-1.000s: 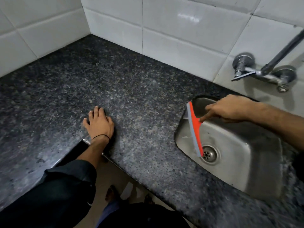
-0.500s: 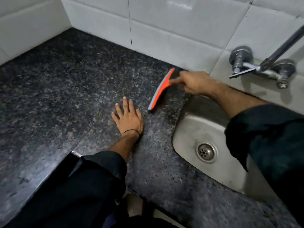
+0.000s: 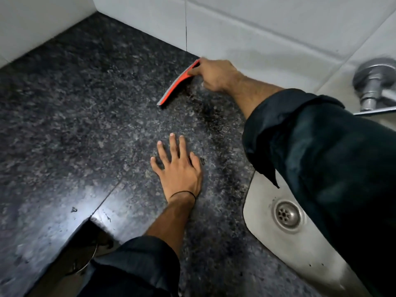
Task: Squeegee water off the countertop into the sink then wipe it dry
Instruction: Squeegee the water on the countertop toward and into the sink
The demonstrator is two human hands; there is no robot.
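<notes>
My right hand [image 3: 216, 75] grips an orange squeegee [image 3: 174, 87] with a grey rubber edge, its blade resting on the dark speckled granite countertop [image 3: 85, 103] close to the tiled back wall. My left hand [image 3: 179, 166] lies flat on the counter with fingers spread, holding nothing, below and slightly left of the squeegee. The steel sink [image 3: 272, 239] with its round drain [image 3: 286, 215] sits at the lower right, partly hidden by my dark right sleeve. A darker wet-looking patch lies on the counter between the squeegee and the sink.
White wall tiles [image 3: 257, 28] border the counter at the back and left. A chrome tap fitting [image 3: 372, 86] projects from the wall at the right edge. The counter's front edge has a notch at the lower left, with the floor below.
My right hand carried the squeegee from over the sink out onto the counter, then farther back toward the wall. My left hand stays flat on the counter; the view has shifted left.
</notes>
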